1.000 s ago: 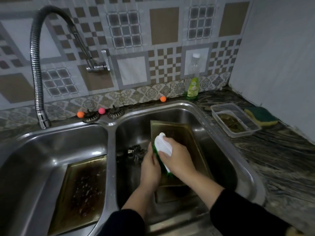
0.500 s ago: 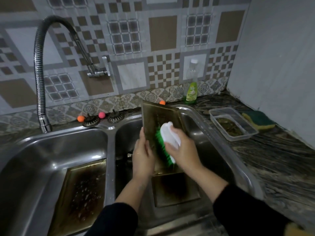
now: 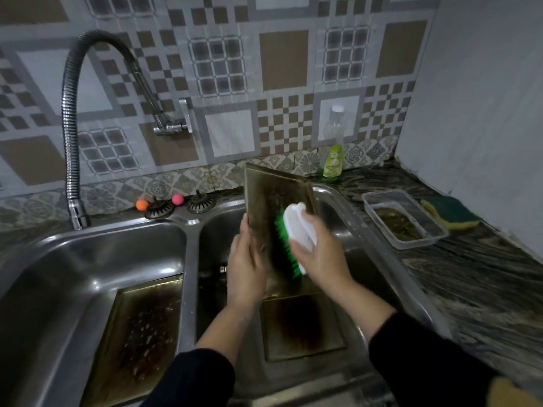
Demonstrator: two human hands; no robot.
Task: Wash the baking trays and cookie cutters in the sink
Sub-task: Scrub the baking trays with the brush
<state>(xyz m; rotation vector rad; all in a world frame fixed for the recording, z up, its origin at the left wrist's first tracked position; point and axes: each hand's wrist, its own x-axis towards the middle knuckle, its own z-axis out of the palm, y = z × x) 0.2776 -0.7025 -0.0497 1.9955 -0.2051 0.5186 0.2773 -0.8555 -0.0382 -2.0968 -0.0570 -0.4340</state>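
Upright over the right sink basin, a greasy baking tray was held by the left hand while the right hand gripped a scrub brush against it; other trays lay in both basins.

Scrub brush showing white top, bright green bristles. Upright tray looking brownish-gold with dark burnt stains. Balls: orange, pink. Soap bottle carrying yellow-green label. Backsplash running grey-brown checks. Sponge showing green over yellow.
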